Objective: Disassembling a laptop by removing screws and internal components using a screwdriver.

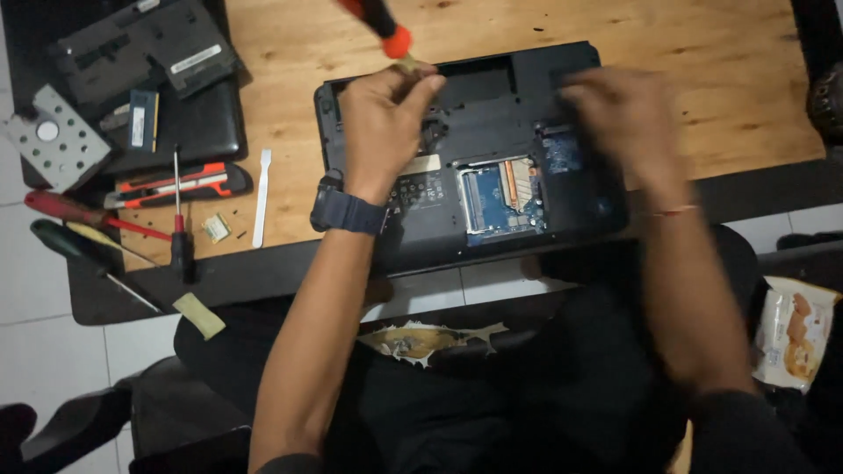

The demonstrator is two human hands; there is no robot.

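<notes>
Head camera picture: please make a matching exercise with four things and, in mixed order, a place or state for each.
Things:
1. laptop
2. white plastic pry tool
3. left hand
4. right hand

Places or states:
A. blurred, over the laptop's right part
B. grips an orange-handled screwdriver
C. flat on the wooden table, left of the laptop
D. bottom up, circuit board exposed

Pairs: 1-D, 2-C, 3-B, 4-A

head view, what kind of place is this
Probably a home or small repair bench: an upturned black laptop with its blue circuit board exposed lies on a pale wooden table, with red-handled screwdrivers and a removed black cover panel alongside.
</notes>
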